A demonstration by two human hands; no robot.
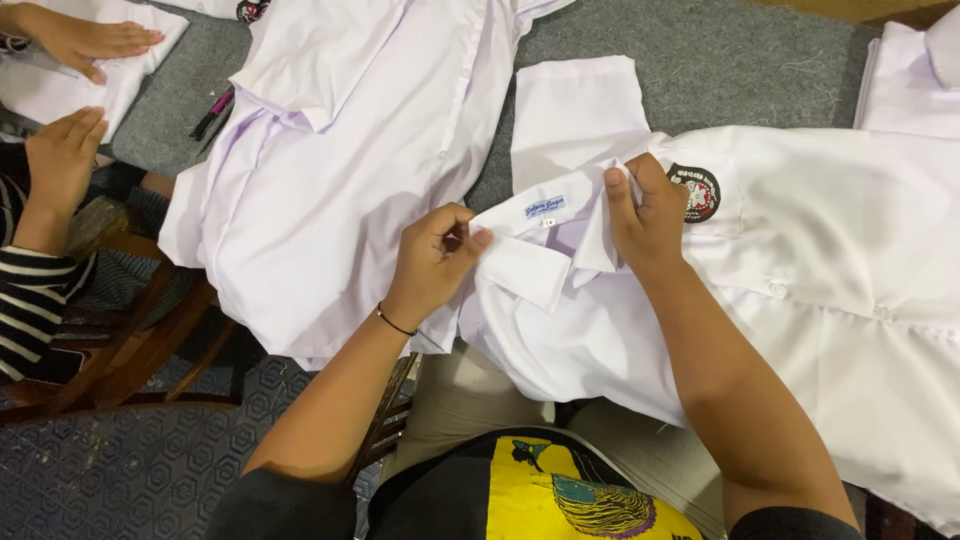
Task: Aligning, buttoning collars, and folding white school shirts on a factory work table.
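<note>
1. While I watch from the head camera, my left hand point(432, 262) pinches the collar point(530, 225) of a white shirt point(800, 300), thumb and fingers closed on the cloth at the collar's near end.
2. My right hand point(650, 215) clamps the same collar just across from that pinch; between the two grips the band is pulled flat, seemingly to keep it taut and its small label point(545, 208) exposed.
3. Beyond the right grip sits a round embroidered badge point(697, 192) on the chest pocket, and the shirt's body spreads away from it over a grey felt table cover point(700, 60).
4. Below both grips the shirt drapes off the table edge onto my lap.
5. Beside the left grip lies a second white shirt point(340, 170), loosely heaped.
6. Well beyond it, another person's two hands point(75, 90) press flat on folded white cloth point(60, 80); a striped sleeve point(30, 300) shows.
7. A thin black bracelet point(395, 322) circles my left wrist.
</note>
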